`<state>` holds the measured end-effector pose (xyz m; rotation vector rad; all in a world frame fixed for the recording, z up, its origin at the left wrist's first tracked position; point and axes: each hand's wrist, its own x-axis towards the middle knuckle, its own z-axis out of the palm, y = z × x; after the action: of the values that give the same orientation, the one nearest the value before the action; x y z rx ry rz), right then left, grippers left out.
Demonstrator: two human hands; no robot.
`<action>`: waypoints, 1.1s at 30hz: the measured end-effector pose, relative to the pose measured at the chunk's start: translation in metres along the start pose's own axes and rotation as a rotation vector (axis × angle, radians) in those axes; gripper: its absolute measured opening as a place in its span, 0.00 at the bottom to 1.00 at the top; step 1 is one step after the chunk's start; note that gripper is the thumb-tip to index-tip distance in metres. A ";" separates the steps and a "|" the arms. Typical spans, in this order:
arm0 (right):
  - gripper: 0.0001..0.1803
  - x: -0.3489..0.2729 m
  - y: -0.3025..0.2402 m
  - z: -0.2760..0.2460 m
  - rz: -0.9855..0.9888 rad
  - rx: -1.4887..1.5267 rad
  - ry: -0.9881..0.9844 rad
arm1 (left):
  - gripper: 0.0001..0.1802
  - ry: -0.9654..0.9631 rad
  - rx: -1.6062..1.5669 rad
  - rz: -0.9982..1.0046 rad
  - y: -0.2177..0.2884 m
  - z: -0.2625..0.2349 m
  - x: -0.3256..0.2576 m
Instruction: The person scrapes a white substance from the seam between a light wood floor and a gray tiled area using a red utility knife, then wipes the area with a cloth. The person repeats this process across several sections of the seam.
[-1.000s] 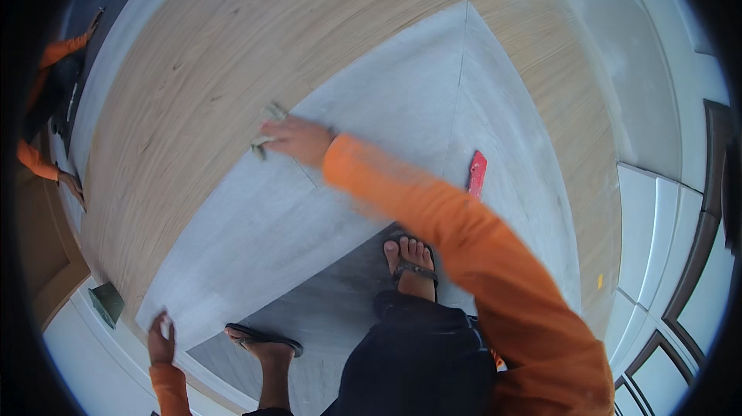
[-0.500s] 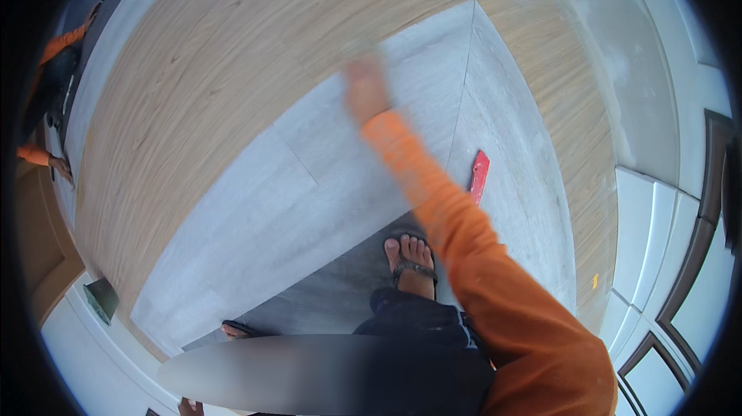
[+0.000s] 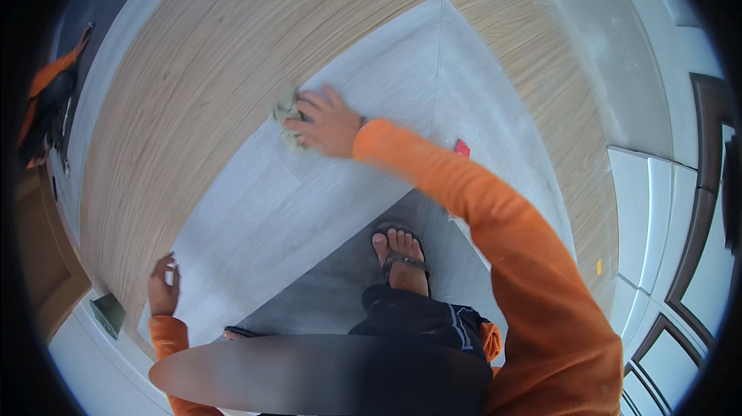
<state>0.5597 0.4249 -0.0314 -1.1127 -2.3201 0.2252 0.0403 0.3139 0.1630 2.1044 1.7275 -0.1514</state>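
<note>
My right hand (image 3: 328, 124) presses a crumpled pale green-grey cloth (image 3: 287, 113) down at the seam between the light grey plank flooring (image 3: 247, 192) and the tan wood-look flooring (image 3: 193, 68). Its fingers lie over the near side of the cloth. Low on the left, my left hand (image 3: 163, 286) is at the grey planks' outer edge, fingers bent and apart, with no clear object in them. A red tool (image 3: 462, 148) lies on the grey planks, mostly hidden behind my right sleeve.
My sandalled foot (image 3: 403, 257) is on a darker grey floor (image 3: 325, 284) inside the plank border. White panelled cabinets (image 3: 634, 207) line the right side. A green object (image 3: 108, 314) sits by the left wall. An orange-sleeved figure (image 3: 52, 83) shows at far left.
My right hand has moved left and down, and the cloth now shows under it. My left hand has come up to the planks' left edge. My right forearm now covers most of the red tool.
</note>
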 end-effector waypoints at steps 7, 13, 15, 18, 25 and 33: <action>0.11 0.029 -0.047 0.055 0.105 -0.008 -0.114 | 0.17 -0.220 -0.089 -0.030 0.016 0.043 -0.005; 0.12 -0.017 0.125 -0.029 0.097 -0.281 0.148 | 0.20 0.102 -0.103 -0.241 -0.043 -0.059 -0.061; 0.15 -0.033 0.224 -0.082 0.556 -0.499 -0.025 | 0.21 0.152 -0.152 -0.336 -0.064 -0.085 -0.108; 0.21 -0.050 0.318 -0.123 0.904 -0.687 0.085 | 0.21 -0.102 0.097 -0.495 -0.081 -0.109 -0.187; 0.12 -0.050 0.119 -0.067 0.575 -0.623 -0.045 | 0.25 -0.295 -0.001 -1.021 -0.069 -0.121 -0.262; 0.10 -0.064 0.172 -0.124 0.754 -0.377 0.199 | 0.34 0.441 -1.449 -1.278 0.103 0.135 -0.150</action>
<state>0.7747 0.4760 -0.0180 -2.0659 -1.7108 -0.0578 0.1282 0.1107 0.1163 -0.0907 2.0422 0.9455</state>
